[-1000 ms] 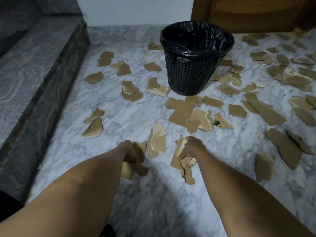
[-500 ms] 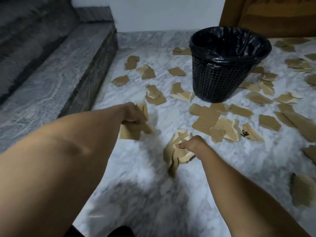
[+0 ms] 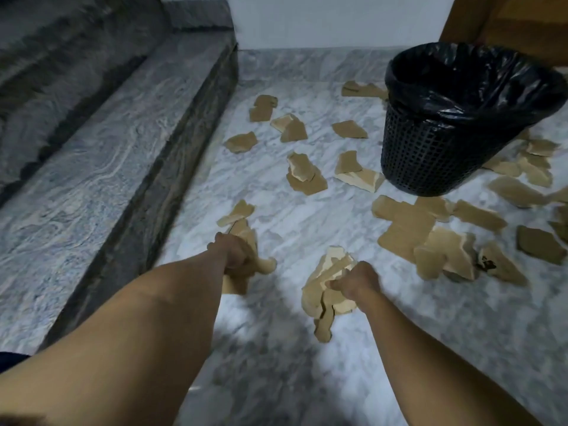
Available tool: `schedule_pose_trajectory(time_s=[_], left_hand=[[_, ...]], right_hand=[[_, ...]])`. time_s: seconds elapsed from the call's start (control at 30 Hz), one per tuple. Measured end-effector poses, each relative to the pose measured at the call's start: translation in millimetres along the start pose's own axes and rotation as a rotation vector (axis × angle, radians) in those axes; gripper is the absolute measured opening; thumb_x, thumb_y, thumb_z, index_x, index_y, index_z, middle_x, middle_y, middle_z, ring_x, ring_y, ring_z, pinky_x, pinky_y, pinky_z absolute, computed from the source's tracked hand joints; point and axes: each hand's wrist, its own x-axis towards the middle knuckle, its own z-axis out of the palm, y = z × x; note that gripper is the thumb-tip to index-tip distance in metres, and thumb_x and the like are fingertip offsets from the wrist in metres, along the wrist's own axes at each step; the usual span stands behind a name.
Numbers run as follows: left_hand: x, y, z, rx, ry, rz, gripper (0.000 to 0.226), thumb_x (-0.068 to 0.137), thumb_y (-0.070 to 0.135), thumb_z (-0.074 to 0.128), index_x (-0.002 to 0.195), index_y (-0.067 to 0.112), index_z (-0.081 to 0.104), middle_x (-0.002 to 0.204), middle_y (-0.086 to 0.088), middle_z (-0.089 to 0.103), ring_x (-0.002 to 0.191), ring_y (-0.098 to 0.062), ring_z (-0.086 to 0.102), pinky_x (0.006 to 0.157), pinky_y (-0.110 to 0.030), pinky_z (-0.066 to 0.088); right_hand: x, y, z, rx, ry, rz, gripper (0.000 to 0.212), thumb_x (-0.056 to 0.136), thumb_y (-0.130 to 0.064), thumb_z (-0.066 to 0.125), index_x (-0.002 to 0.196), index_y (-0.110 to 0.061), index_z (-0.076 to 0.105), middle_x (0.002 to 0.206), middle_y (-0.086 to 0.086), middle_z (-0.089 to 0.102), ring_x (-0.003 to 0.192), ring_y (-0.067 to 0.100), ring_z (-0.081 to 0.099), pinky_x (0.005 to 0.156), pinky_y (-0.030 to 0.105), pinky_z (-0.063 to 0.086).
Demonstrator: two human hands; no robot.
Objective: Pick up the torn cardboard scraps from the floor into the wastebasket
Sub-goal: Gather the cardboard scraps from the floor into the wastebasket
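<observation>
Head view looks down two bare forearms to the hands, which are apart and each closed around its own load. The left hand (image 3: pixel 235 253) grips a small bundle of cardboard pieces (image 3: pixel 265 265) low over the floor (image 3: pixel 276 358), just short of a pair of loose scraps (image 3: pixel 237 211) lying beside the dark stone step (image 3: pixel 92 179). The right hand (image 3: pixel 358 279) clutches a thicker sheaf of scraps (image 3: pixel 322 290), with one long piece hanging below the fist. Beyond the right hand a large overlapping pile (image 3: pixel 408 229) lies flat on the marble, and further pieces are scattered toward the wall and around the foot of the wastebasket (image 3: pixel 430 161), which stands upright at the upper right with a black liner (image 3: pixel 461 84) folded over its rim. Its inside is dark, so whether any cardboard is already in it cannot be told from here. Judging by how things lie, the job is at an early stage: two handfuls are gathered but not yet dropped in, the basket is well apart from both hands, and most of the scraps are on the floor, including those spreading off the right edge.
</observation>
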Motion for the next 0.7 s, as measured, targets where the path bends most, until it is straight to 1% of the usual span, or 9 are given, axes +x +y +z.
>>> schedule_pose_trajectory(time_s=[0.03,0.1,0.17,0.27,0.33,0.43,0.57,0.63,0.7], left_hand=[[0,3,-1,0.003,-0.009,0.019,0.103,0.03,0.091,0.059,0.105,0.021,0.07,0.118,-0.008,0.059,0.109,-0.029,0.056,0.102,-0.045,0.041],[-14,11,-9,0.013,0.003,0.047,0.086,0.019,0.085,0.057,0.076,0.023,0.069,0.104,-0.004,0.064,0.102,-0.026,0.058,0.099,-0.044,0.044],[-29,18,-16,-0.015,-0.043,0.108,0.077,0.016,0.074,0.059,0.069,0.019,0.068,0.102,-0.005,0.07,0.098,-0.023,0.062,0.094,-0.04,0.05],[-32,24,-14,-0.127,-0.04,0.117,0.067,0.041,0.052,0.082,0.092,0.011,0.07,0.103,-0.006,0.07,0.096,-0.024,0.066,0.086,-0.036,0.056],[-37,27,-9,-0.168,0.013,0.083,0.069,0.053,0.03,0.091,0.109,0.008,0.055,0.112,-0.009,0.063,0.098,-0.027,0.064,0.081,-0.035,0.057],[-43,33,-6,-0.172,-0.039,0.123,0.058,0.055,0.027,0.09,0.092,0.007,0.051,0.102,-0.004,0.057,0.091,-0.022,0.058,0.071,-0.032,0.056],[-47,39,-5,-0.208,-0.108,0.152,0.023,0.063,0.006,0.08,0.083,0.008,0.069,0.092,-0.011,0.07,0.079,-0.024,0.067,0.062,-0.033,0.06],[-43,41,-3,-0.213,-0.104,0.156,0.028,0.067,0.005,0.079,0.093,0.005,0.069,0.096,-0.011,0.067,0.084,-0.027,0.067,0.059,-0.031,0.058],[-37,41,1,-0.111,-0.089,0.181,0.047,0.066,0.015,0.078,0.11,0.005,0.067,0.114,-0.012,0.061,0.095,-0.026,0.065,0.065,-0.028,0.056]], right_hand=[[2,-1,0,0.001,-0.005,0.002,0.072,0.066,-0.024,0.092,0.123,0.003,0.058,0.123,0.016,0.066,0.111,0.03,0.064,0.078,0.03,0.052],[4,-3,-1,-0.005,-0.004,0.013,0.083,0.065,-0.023,0.093,0.131,0.001,0.047,0.131,0.016,0.061,0.119,0.03,0.06,0.088,0.033,0.052],[9,-6,-1,-0.028,-0.018,0.012,0.104,0.059,-0.026,0.095,0.139,-0.005,0.031,0.137,0.013,0.055,0.125,0.031,0.055,0.098,0.04,0.05],[17,-14,1,-0.133,-0.046,-0.005,0.116,0.046,-0.032,0.098,0.135,-0.014,0.026,0.131,0.008,0.058,0.119,0.029,0.057,0.095,0.042,0.053],[20,-22,4,-0.25,-0.034,0.007,0.117,0.042,-0.036,0.098,0.134,-0.018,0.027,0.131,0.01,0.053,0.119,0.031,0.054,0.094,0.042,0.053],[20,-31,9,-0.359,-0.022,0.026,0.115,0.044,-0.039,0.097,0.138,-0.023,0.033,0.138,0.012,0.039,0.125,0.033,0.046,0.098,0.048,0.048],[25,-30,8,-0.376,-0.049,0.051,0.113,0.041,-0.04,0.097,0.136,-0.019,0.04,0.136,0.012,0.039,0.125,0.034,0.046,0.1,0.05,0.046],[29,-27,6,-0.367,-0.071,0.048,0.112,0.04,-0.04,0.097,0.135,-0.018,0.042,0.136,0.012,0.039,0.125,0.035,0.046,0.1,0.051,0.046],[30,-24,4,-0.379,-0.091,0.029,0.113,0.034,-0.044,0.096,0.133,-0.018,0.046,0.134,0.011,0.041,0.124,0.034,0.048,0.1,0.051,0.047]])
